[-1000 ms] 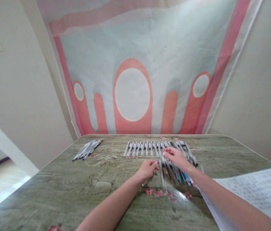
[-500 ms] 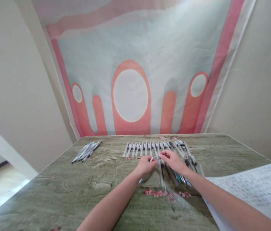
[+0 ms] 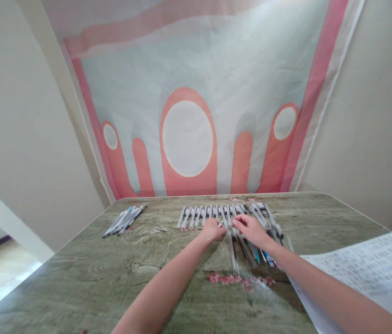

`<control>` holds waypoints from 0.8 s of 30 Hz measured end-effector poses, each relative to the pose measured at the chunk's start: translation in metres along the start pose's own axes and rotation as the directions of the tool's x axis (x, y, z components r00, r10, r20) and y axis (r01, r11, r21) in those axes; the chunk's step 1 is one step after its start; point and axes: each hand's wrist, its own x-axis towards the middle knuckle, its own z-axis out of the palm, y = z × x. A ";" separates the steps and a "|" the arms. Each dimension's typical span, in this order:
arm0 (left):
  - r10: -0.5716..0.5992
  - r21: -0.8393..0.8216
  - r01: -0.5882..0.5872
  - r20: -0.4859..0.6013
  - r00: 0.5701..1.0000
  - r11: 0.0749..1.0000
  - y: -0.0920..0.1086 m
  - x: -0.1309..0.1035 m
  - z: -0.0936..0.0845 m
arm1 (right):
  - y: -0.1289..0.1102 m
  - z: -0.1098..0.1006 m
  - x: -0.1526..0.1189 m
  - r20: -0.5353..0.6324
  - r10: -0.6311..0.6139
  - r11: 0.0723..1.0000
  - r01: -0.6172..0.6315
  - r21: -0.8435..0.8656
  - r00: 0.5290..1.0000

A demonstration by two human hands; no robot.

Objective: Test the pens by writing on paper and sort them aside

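My left hand [image 3: 213, 230] is closed around a slim pen [image 3: 221, 223], whose pale tip shows above the fingers; the rest of it is hidden. Just to its right, my right hand [image 3: 251, 230] has thumb and fingers pinched together, and I cannot make out what is between them. Behind both hands lies a row of clear and white pen parts with dark bits [image 3: 196, 215]. Under and beside my right wrist is a loose pile of pens [image 3: 256, 255], black, blue and teal among them. Clear tubes [image 3: 232, 255] stick out toward me.
Several pens [image 3: 124, 221] lie bunched at the table's left. Printed paper sheets [image 3: 366, 269] cover the right front, beneath my right forearm. The wood-patterned table [image 3: 112, 278] ends at a wall hung with a pink and grey cloth [image 3: 189, 185].
My left hand has turned and shifted slightly up; the pen's blue lower end no longer shows below it. The right fingers have moved slightly right, away from the left hand.
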 end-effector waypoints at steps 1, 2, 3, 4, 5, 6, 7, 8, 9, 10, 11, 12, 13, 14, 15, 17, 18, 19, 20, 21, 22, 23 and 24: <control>0.004 -0.001 -0.004 0.003 1.000 1.000 0.000 0.000 -0.001 | 0.000 0.000 0.000 0.005 0.003 1.000 -0.003 0.006 1.000; 0.011 -0.007 -0.011 0.005 1.000 1.000 0.000 0.000 -0.002 | -0.001 -0.001 0.000 0.010 0.006 1.000 -0.006 0.013 1.000; 0.022 -0.019 -0.022 0.006 1.000 1.000 -0.001 -0.001 -0.004 | 0.000 -0.001 0.000 0.015 0.010 1.000 -0.011 0.019 1.000; 0.038 -0.041 -0.037 0.010 0.999 0.998 -0.001 -0.003 -0.006 | 0.000 -0.001 0.000 0.019 0.013 1.000 -0.014 0.022 1.000; 0.055 -0.081 -0.053 0.018 0.998 0.995 -0.001 -0.006 -0.007 | 0.000 -0.001 0.001 0.021 0.014 1.000 -0.014 0.020 1.000; 0.065 -0.150 -0.060 0.028 0.998 0.987 -0.001 -0.009 -0.007 | 0.000 -0.001 0.001 0.022 0.012 1.000 -0.012 0.012 1.000; 0.066 -0.249 -0.053 0.044 0.997 0.967 -0.001 -0.012 -0.007 | 0.000 -0.001 0.001 0.024 0.010 1.000 -0.010 0.001 1.000; 0.062 -0.373 -0.032 0.068 0.996 0.927 -0.001 -0.016 -0.007 | -0.001 -0.001 0.001 0.028 0.007 1.000 -0.007 -0.011 1.000; 0.056 -0.502 -0.001 0.095 0.994 0.865 -0.001 -0.020 -0.005 | -0.002 -0.001 0.000 0.038 0.002 1.000 -0.001 -0.021 0.999; 0.055 -0.620 0.032 0.120 0.991 0.784 -0.001 -0.024 -0.004 | -0.004 -0.001 -0.001 0.052 -0.006 1.000 0.007 -0.029 0.999; 0.060 -0.713 0.058 0.139 0.988 0.699 -0.001 -0.028 -0.003 | -0.007 -0.001 -0.002 0.068 -0.014 0.999 0.017 -0.034 0.998; 0.074 -0.780 0.072 0.150 0.986 0.622 -0.001 -0.031 -0.002 | -0.010 0.000 -0.003 0.085 -0.023 0.999 0.026 -0.036 0.996; 0.092 -0.824 0.076 0.154 0.984 0.561 -0.001 -0.033 -0.002 | -0.014 0.000 -0.005 0.100 -0.030 0.999 0.034 -0.037 0.995; 0.109 -0.854 0.074 0.151 0.983 0.514 0.000 -0.036 -0.002 | -0.017 0.000 -0.006 0.108 -0.033 0.999 0.038 -0.037 0.994; 0.126 -0.875 0.069 0.147 0.981 0.480 0.000 -0.037 -0.002 | -0.020 0.000 -0.008 0.112 -0.032 0.999 0.036 -0.035 0.993; 0.151 -0.895 0.055 0.135 0.979 0.442 0.001 -0.039 -0.003 | -0.025 0.000 -0.010 0.103 -0.022 1.000 0.023 -0.016 0.994; 0.163 -0.897 0.046 0.130 0.978 0.439 0.001 -0.040 -0.004 | -0.027 0.000 -0.010 0.095 -0.015 1.000 0.015 0.004 0.995; 0.174 -0.895 0.035 0.124 0.977 0.444 0.001 -0.040 -0.003 | -0.028 0.001 -0.011 0.084 -0.009 1.000 0.007 0.031 0.996; 0.185 -0.891 0.019 0.115 0.976 0.454 0.001 -0.041 -0.003 | -0.028 0.001 -0.010 0.075 -0.003 0.998 -0.001 0.062 0.997; 0.198 -0.884 0.002 0.107 0.974 0.467 0.002 -0.042 -0.002 | -0.028 0.002 -0.010 0.068 0.001 0.996 -0.008 0.094 0.998; 0.215 -0.876 -0.015 0.102 0.971 0.483 0.002 -0.043 -0.001 | -0.028 0.002 -0.010 0.062 0.005 0.992 -0.012 0.124 0.998; 0.233 -0.867 -0.030 0.100 0.967 0.497 0.002 -0.044 0.001 | -0.027 0.003 -0.010 0.056 0.007 0.989 -0.016 0.148 0.998; 0.250 -0.859 -0.044 0.098 0.963 0.510 0.003 -0.045 0.002 | -0.026 0.003 -0.010 0.054 0.010 0.986 -0.019 0.165 0.998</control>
